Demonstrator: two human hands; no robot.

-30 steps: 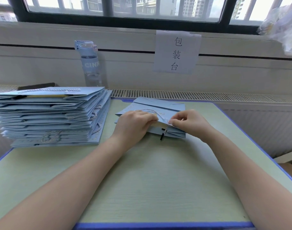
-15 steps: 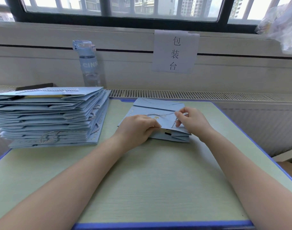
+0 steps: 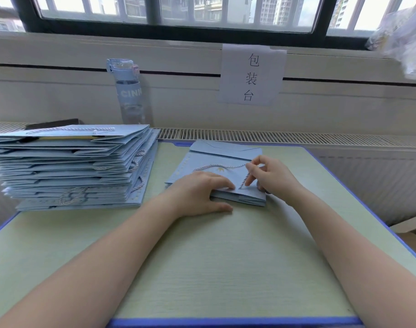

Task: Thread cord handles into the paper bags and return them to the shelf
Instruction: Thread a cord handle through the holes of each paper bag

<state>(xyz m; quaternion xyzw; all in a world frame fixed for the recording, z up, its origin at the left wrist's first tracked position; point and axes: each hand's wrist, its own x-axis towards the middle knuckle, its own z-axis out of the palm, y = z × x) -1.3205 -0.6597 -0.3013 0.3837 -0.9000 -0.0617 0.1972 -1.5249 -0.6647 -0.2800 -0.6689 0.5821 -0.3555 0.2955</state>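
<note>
At our left, the stack of paper bags (image 3: 70, 166) is sitting flat, corded handles peeking out. Our left hand (image 3: 197, 192), gripping an edge a second ago, is now pressing straight-fingered on the matte pale-blue paper bag (image 3: 228, 155), which is lying folded on the table (image 3: 202, 256). The twisted cord (image 3: 214, 165), its black tip dangling before, is now arcing across the face, so this end looks threaded. Our right hand (image 3: 273, 178) is pinching it.
</note>
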